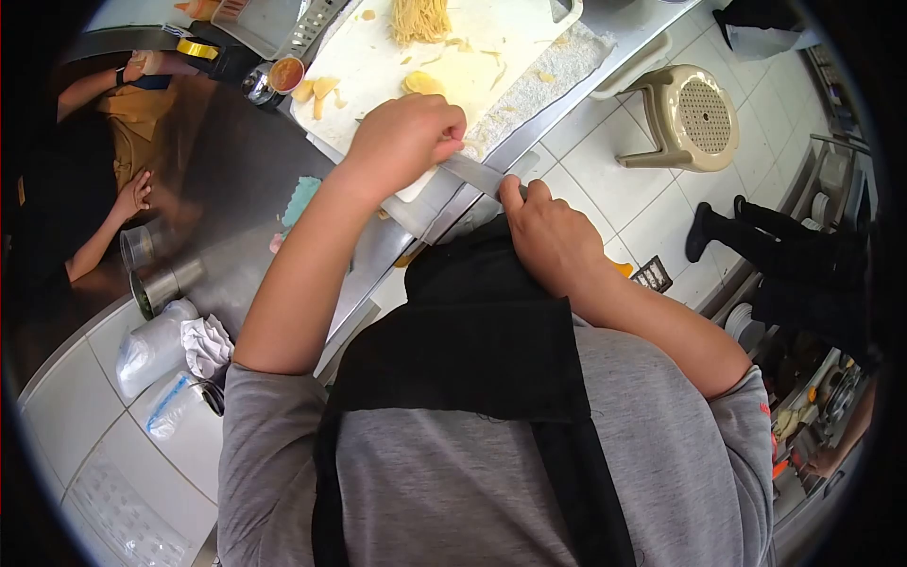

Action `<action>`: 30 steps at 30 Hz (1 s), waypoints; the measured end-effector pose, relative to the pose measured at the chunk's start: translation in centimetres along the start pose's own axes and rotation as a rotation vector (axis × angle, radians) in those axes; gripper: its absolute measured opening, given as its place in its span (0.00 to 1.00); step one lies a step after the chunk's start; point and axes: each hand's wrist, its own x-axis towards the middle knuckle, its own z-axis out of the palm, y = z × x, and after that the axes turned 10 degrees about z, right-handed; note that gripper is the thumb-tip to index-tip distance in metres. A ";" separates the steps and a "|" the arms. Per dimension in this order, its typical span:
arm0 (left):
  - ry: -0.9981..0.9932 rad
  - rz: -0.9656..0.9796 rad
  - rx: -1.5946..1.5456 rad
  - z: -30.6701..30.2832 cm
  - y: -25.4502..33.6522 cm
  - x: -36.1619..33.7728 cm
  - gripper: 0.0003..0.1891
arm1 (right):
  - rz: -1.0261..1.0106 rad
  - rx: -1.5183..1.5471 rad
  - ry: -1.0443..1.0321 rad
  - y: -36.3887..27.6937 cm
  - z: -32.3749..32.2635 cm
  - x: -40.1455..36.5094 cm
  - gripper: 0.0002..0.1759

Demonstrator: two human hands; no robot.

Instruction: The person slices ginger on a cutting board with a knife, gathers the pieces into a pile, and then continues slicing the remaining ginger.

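Note:
A knife (pixel 474 176) lies between my two hands, above the near edge of the counter. My right hand (pixel 557 231) is closed around its handle end. My left hand (pixel 406 140) has its fingers pinched at the other end of the blade; what is between them is hidden. Beyond my left hand, a white cutting board (pixel 354 57) carries a heap of thin yellow shreds (pixel 420 21), a yellow piece (pixel 422 82) and scattered pale yellow slices (pixel 324 87). The board rests on a whitish textured cloth (pixel 567 61).
A cup of orange sauce (pixel 286 74) stands left of the board. Metal containers (pixel 168 283) and plastic bags (pixel 151 352) are at the left. A co-worker's hand (pixel 133 196) shows across the counter. At the right are a beige stool (pixel 694 118) and another person's black-clad legs (pixel 756 231).

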 end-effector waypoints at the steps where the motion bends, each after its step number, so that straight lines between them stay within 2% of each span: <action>1: -0.001 0.003 -0.001 -0.4 -0.4 0.0 0.05 | -0.003 0.000 0.004 0.1 0.1 0.0 0.18; 4: -0.031 -0.062 0.008 -3.0 -1.7 0.8 0.05 | -0.003 0.000 0.013 0.1 0.2 -0.2 0.19; 8: -0.062 -0.003 0.153 -4.7 -4.8 3.1 0.05 | -0.003 0.015 0.001 -0.1 0.3 -0.1 0.18; 10: -0.062 0.095 0.265 -4.7 -6.0 4.1 0.06 | -0.002 0.017 -0.003 -0.1 0.2 -0.1 0.18; 14: -0.068 -0.016 0.159 -4.3 -6.1 4.5 0.06 | -0.023 0.071 0.011 0.4 0.2 0.0 0.17; 17: 0.054 0.027 0.161 -4.4 -6.0 1.9 0.07 | -0.067 0.171 -0.044 1.6 -0.3 0.6 0.18; 19: 0.359 -0.057 -0.002 -4.1 -4.0 -1.4 0.09 | -0.088 0.249 -0.050 2.4 -0.3 1.0 0.19; 21: 0.312 -0.280 -0.125 -1.3 -1.5 -5.1 0.12 | -0.105 0.327 -0.055 3.0 -0.5 1.3 0.20; 22: 0.318 -0.286 -0.123 0.2 -0.7 -6.2 0.12 | -0.102 0.366 -0.084 3.2 -0.7 1.4 0.20; 24: 0.461 -0.126 -0.044 3.1 0.4 -7.5 0.13 | -0.107 0.397 -0.118 3.3 -1.3 1.6 0.21; 27: 0.543 -0.152 0.024 5.0 0.3 -7.4 0.13 | -0.100 0.419 -0.194 3.0 -2.2 1.9 0.21; 30: 0.525 -0.195 -0.085 4.7 -0.2 -7.3 0.10 | -0.129 0.423 -0.208 2.8 -2.4 2.3 0.21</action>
